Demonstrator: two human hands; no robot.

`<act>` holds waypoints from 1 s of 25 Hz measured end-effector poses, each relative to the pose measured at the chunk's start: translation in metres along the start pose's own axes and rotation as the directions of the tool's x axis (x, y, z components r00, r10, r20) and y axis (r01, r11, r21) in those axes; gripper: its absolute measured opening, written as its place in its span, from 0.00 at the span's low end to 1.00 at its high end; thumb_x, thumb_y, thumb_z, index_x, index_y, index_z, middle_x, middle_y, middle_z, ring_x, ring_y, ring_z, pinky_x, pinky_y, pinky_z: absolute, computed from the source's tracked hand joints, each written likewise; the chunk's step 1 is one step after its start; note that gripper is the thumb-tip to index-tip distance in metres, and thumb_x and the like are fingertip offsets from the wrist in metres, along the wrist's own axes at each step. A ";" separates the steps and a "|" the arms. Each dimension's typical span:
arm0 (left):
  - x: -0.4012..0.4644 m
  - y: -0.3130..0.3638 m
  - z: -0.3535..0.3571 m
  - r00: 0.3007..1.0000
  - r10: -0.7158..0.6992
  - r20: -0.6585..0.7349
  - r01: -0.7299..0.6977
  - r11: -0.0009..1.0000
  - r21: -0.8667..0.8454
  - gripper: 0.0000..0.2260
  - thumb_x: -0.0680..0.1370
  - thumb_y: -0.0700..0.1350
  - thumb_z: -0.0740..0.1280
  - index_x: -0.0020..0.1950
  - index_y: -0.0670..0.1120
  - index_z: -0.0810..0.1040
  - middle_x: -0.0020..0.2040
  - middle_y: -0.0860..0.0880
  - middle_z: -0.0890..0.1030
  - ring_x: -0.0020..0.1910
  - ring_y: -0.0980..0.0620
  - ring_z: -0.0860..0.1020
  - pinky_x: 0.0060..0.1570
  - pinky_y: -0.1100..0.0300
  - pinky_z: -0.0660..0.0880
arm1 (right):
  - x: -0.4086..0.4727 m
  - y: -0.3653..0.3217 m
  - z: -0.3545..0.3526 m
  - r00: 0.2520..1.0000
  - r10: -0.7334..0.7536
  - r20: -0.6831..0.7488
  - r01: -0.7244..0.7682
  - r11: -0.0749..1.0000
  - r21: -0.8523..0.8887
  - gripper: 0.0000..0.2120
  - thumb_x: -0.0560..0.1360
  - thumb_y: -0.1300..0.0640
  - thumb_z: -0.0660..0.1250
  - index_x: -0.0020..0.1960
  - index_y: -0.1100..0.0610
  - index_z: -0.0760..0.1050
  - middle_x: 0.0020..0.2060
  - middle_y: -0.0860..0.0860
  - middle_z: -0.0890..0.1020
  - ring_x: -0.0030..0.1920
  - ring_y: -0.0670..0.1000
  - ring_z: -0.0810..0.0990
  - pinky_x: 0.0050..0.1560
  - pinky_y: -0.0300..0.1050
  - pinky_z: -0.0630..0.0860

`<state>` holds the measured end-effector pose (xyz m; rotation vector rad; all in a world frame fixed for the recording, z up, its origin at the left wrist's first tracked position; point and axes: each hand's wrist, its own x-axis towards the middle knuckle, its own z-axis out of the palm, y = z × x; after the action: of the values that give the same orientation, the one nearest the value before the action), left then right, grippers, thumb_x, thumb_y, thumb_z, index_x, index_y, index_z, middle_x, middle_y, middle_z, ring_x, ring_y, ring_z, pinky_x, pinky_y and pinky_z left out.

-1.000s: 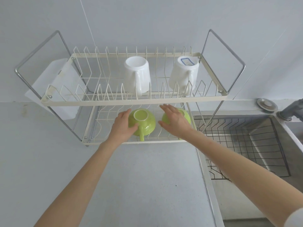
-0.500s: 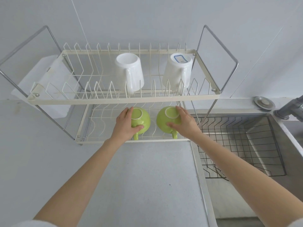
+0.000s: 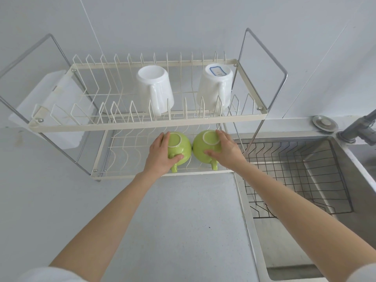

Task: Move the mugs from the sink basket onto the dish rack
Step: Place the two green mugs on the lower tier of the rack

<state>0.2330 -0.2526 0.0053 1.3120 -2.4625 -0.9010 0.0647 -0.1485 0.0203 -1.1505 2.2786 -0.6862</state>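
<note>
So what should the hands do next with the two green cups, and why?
Probably let go and pull back. Both green mugs, left and right, already sit upside down on the dish rack's lower shelf, the left hand and right hand each gripping one. The sink basket looks empty of mugs.

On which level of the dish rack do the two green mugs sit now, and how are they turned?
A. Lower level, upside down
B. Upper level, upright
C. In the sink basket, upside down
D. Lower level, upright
A: the left green mug and the right green mug rest on the lower level of the dish rack with their base rings facing up, the left hand and the right hand each curled round one.
</note>
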 end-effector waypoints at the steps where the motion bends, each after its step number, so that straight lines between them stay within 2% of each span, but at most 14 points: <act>1: 0.000 -0.001 -0.001 1.000 0.001 0.005 -0.001 1.000 0.002 0.38 0.72 0.49 0.69 0.75 0.46 0.51 0.77 0.43 0.53 0.75 0.42 0.54 0.73 0.49 0.56 | 0.000 0.000 0.000 1.000 0.001 0.008 -0.001 1.000 -0.002 0.38 0.73 0.51 0.69 0.75 0.55 0.52 0.76 0.52 0.55 0.74 0.55 0.58 0.73 0.51 0.60; 9: -0.002 0.000 -0.002 0.999 0.016 0.028 -0.016 1.000 0.019 0.37 0.73 0.49 0.68 0.75 0.46 0.49 0.77 0.44 0.51 0.76 0.45 0.53 0.72 0.49 0.57 | -0.002 -0.001 -0.001 1.000 -0.004 0.019 0.004 1.000 -0.009 0.39 0.73 0.52 0.68 0.76 0.56 0.51 0.77 0.51 0.54 0.75 0.55 0.58 0.73 0.50 0.59; 14: -0.001 0.003 -0.006 0.998 0.000 0.069 -0.003 0.999 0.038 0.38 0.74 0.49 0.68 0.75 0.45 0.48 0.77 0.43 0.49 0.76 0.44 0.50 0.74 0.49 0.53 | -0.005 -0.001 -0.001 1.000 -0.002 0.019 0.003 0.999 -0.035 0.39 0.74 0.50 0.67 0.76 0.55 0.49 0.77 0.51 0.53 0.75 0.55 0.57 0.73 0.51 0.59; 17: -0.002 0.007 -0.009 0.997 -0.020 0.079 0.011 0.993 0.115 0.38 0.74 0.50 0.66 0.75 0.45 0.46 0.77 0.42 0.48 0.76 0.42 0.48 0.75 0.45 0.52 | -0.009 -0.005 -0.003 1.000 0.002 0.004 -0.002 0.999 -0.052 0.38 0.74 0.50 0.66 0.76 0.55 0.48 0.77 0.52 0.52 0.76 0.55 0.56 0.73 0.51 0.58; 20: -0.009 0.014 -0.015 0.998 0.004 0.063 -0.018 0.978 0.208 0.36 0.75 0.52 0.64 0.75 0.45 0.46 0.77 0.42 0.48 0.76 0.43 0.48 0.75 0.45 0.51 | -0.021 -0.008 -0.007 0.999 -0.034 -0.005 0.033 0.993 -0.117 0.36 0.75 0.48 0.64 0.76 0.55 0.50 0.77 0.51 0.53 0.75 0.54 0.58 0.71 0.51 0.62; 22: -0.020 0.021 -0.020 0.997 0.035 0.068 -0.052 0.960 0.274 0.35 0.76 0.53 0.63 0.75 0.44 0.49 0.77 0.42 0.50 0.76 0.43 0.50 0.75 0.46 0.52 | -0.034 -0.010 -0.012 0.997 -0.072 0.004 0.072 0.983 -0.169 0.34 0.76 0.48 0.63 0.76 0.54 0.51 0.77 0.49 0.53 0.75 0.54 0.59 0.69 0.51 0.64; 25: -0.040 0.032 -0.026 0.994 0.087 0.065 -0.105 0.921 0.376 0.32 0.76 0.54 0.62 0.74 0.44 0.53 0.77 0.43 0.53 0.76 0.44 0.53 0.74 0.47 0.54 | -0.055 -0.014 -0.021 0.990 -0.143 0.015 0.143 0.962 -0.232 0.33 0.76 0.48 0.63 0.76 0.53 0.52 0.77 0.49 0.54 0.76 0.52 0.57 0.71 0.50 0.62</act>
<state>0.2461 -0.2184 0.0491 1.2728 -2.8111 -0.4468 0.0885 -0.1052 0.0560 -1.4352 2.3418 -0.4800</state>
